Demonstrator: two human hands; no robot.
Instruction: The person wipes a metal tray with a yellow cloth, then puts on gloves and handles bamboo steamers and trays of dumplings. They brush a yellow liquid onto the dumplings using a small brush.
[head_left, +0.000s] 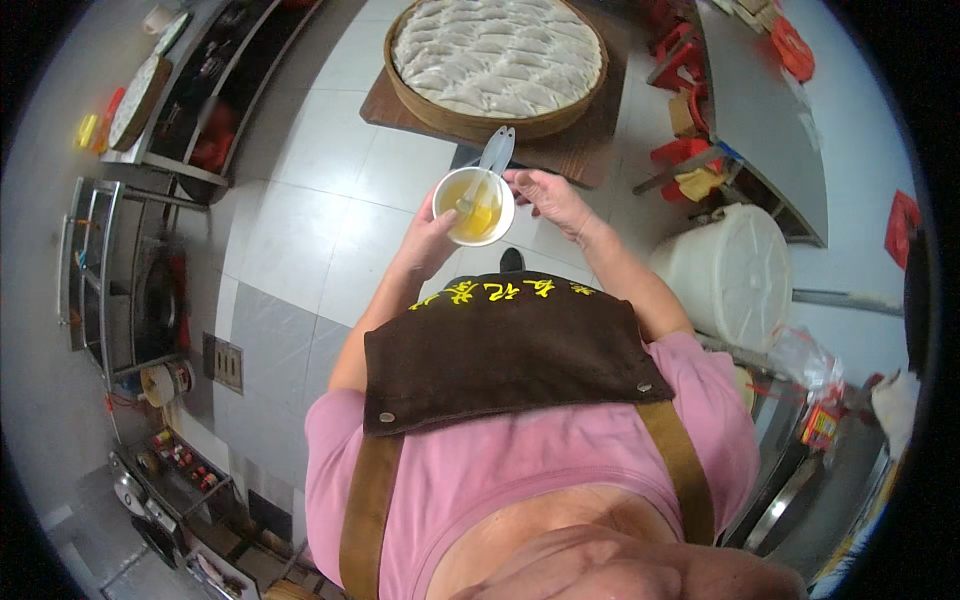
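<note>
My left hand (430, 236) grips a white bowl (454, 234) from its left side, the thumb over the rim. Yellow liquid, looking like oil, fills part of the bowl. Two pale plastic spoons (496, 151) rest in it, their handles leaning out over the far rim. My right hand (553, 196) is beside the bowl's right rim with fingers bent and apart; whether a fingertip touches the rim is not clear. Beyond the bowl is a large round bamboo steamer (450, 120), covered with overlapping rows of pale folded dough pieces (499, 56).
The steamer sits on a brown wooden tabletop (604, 142). To the right are a steel table (765, 112), red plastic stools (679, 56) and a large lidded white bucket (724, 274). Metal racks (112, 277) line the left wall. A floor drain (223, 363) lies at left.
</note>
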